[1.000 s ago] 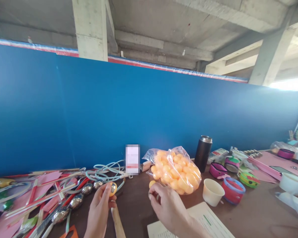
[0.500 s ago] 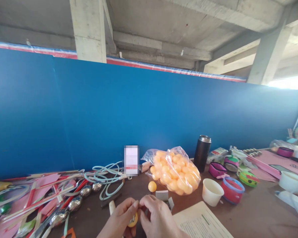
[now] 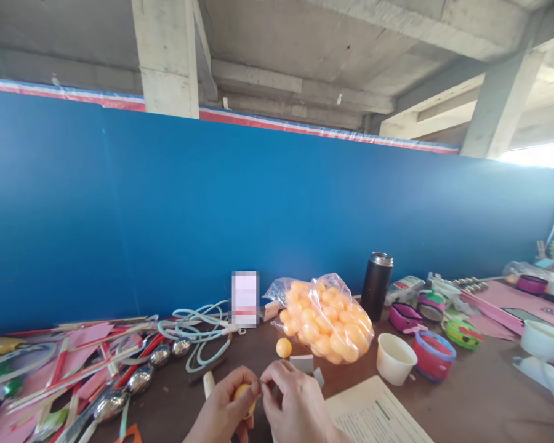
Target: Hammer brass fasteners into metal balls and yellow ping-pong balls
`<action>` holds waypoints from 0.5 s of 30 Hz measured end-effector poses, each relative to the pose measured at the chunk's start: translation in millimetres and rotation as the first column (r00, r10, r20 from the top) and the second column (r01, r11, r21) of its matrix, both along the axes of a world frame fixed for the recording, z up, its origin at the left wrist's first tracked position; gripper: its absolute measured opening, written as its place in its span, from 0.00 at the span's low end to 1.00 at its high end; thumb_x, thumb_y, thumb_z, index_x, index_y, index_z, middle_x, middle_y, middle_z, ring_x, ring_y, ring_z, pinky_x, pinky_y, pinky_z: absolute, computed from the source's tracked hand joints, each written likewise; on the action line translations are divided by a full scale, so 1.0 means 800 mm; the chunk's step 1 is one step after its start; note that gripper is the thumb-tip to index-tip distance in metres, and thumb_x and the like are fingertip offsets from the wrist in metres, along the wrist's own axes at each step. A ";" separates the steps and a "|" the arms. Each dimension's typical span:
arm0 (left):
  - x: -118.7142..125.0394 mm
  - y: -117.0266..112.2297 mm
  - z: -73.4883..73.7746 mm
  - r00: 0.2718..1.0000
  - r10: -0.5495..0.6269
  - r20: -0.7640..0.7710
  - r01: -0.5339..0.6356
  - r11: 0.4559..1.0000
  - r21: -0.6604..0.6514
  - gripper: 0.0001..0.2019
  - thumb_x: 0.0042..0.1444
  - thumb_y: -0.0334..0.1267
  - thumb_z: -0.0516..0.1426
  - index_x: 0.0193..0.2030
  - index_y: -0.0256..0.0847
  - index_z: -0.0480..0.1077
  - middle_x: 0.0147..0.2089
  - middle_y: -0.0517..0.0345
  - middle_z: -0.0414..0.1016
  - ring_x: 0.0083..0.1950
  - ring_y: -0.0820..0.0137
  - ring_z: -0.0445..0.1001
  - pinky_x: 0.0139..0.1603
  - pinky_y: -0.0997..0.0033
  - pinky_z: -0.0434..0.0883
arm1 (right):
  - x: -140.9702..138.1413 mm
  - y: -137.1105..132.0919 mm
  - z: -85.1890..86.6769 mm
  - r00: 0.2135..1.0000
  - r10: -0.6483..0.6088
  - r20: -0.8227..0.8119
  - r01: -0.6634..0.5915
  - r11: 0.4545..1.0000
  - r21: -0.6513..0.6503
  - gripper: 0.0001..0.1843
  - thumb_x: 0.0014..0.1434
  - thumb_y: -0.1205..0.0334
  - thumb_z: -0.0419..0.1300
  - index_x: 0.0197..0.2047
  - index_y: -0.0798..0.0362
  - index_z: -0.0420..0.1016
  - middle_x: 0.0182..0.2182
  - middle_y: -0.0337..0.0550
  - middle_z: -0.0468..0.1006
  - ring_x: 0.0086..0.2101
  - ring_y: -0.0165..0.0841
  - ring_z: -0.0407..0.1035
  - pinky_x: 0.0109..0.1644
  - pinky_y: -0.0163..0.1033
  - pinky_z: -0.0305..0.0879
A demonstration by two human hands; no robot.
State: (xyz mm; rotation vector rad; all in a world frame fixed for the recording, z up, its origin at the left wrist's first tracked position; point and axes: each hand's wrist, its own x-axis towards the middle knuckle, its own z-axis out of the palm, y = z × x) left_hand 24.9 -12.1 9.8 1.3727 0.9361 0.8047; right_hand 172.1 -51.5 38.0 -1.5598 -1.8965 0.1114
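Observation:
In the head view, my left hand (image 3: 225,407) is closed around an orange ping-pong ball (image 3: 244,397) at the bottom middle. Its thumb and index tip meet the fingertips of my right hand (image 3: 296,400). Those right fingers are pinched together beside the ball; whatever lies between them is too small to make out. Just behind my hands lies a loose orange ball (image 3: 284,348). Small grey-white card pieces (image 3: 303,364) sit beyond my right hand, which partly hides them. A pale handle-like stick (image 3: 208,384) shows by my left hand.
A clear bag of orange balls (image 3: 325,320) stands behind, beside a black bottle (image 3: 377,286). Right are a white cup (image 3: 396,359), a printed booklet (image 3: 373,413) and colourful small cases (image 3: 433,355). Left are coiled pale cables (image 3: 196,323) and strung silver balls (image 3: 140,378).
The ball has turned in my left hand: its whitish-marked side showed before, and more plain orange shows now. My right hand has shifted very slightly, still pinched.

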 end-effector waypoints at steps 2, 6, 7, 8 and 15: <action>-0.002 0.002 -0.001 0.999 0.020 -0.033 -0.019 0.999 0.034 0.21 0.47 0.59 0.54 0.28 0.41 0.63 0.16 0.65 0.64 0.15 0.79 0.59 0.15 0.80 0.59 | 0.001 0.000 0.000 0.997 0.039 -0.069 -0.040 0.999 -0.018 0.06 0.53 0.68 0.52 0.31 0.48 0.69 0.27 0.35 0.74 0.25 0.27 0.69 0.28 0.30 0.56; -0.004 0.004 -0.003 0.998 0.047 -0.041 -0.043 0.994 0.098 0.20 0.48 0.58 0.53 0.29 0.41 0.63 0.17 0.66 0.63 0.16 0.79 0.60 0.16 0.80 0.59 | 0.005 0.005 -0.002 0.915 0.125 -0.384 -0.203 0.964 -0.169 0.09 0.58 0.57 0.52 0.33 0.50 0.71 0.23 0.35 0.72 0.21 0.25 0.67 0.24 0.29 0.59; -0.004 0.004 -0.003 0.998 0.055 -0.040 -0.050 0.992 0.114 0.19 0.48 0.57 0.53 0.29 0.41 0.63 0.17 0.66 0.63 0.16 0.78 0.60 0.16 0.80 0.60 | 0.006 0.007 -0.003 0.873 0.109 -0.475 -0.241 0.944 -0.226 0.12 0.59 0.53 0.52 0.32 0.51 0.71 0.20 0.34 0.70 0.18 0.24 0.65 0.21 0.28 0.58; -0.004 0.003 -0.004 0.997 0.065 -0.040 -0.060 0.989 0.132 0.19 0.49 0.57 0.53 0.28 0.41 0.63 0.17 0.66 0.63 0.16 0.78 0.60 0.16 0.80 0.60 | 0.007 0.010 -0.004 0.827 0.081 -0.556 -0.276 0.921 -0.277 0.15 0.58 0.50 0.52 0.32 0.51 0.70 0.18 0.32 0.68 0.15 0.24 0.63 0.17 0.27 0.56; 0.001 -0.001 -0.004 0.994 0.101 -0.050 -0.086 0.968 0.234 0.18 0.49 0.55 0.54 0.28 0.41 0.66 0.23 0.65 0.61 0.20 0.77 0.61 0.16 0.79 0.62 | 0.007 0.023 -0.012 0.710 -0.019 -0.704 -0.325 0.878 -0.351 0.12 0.53 0.54 0.57 0.33 0.54 0.73 0.18 0.32 0.67 0.14 0.21 0.60 0.12 0.24 0.54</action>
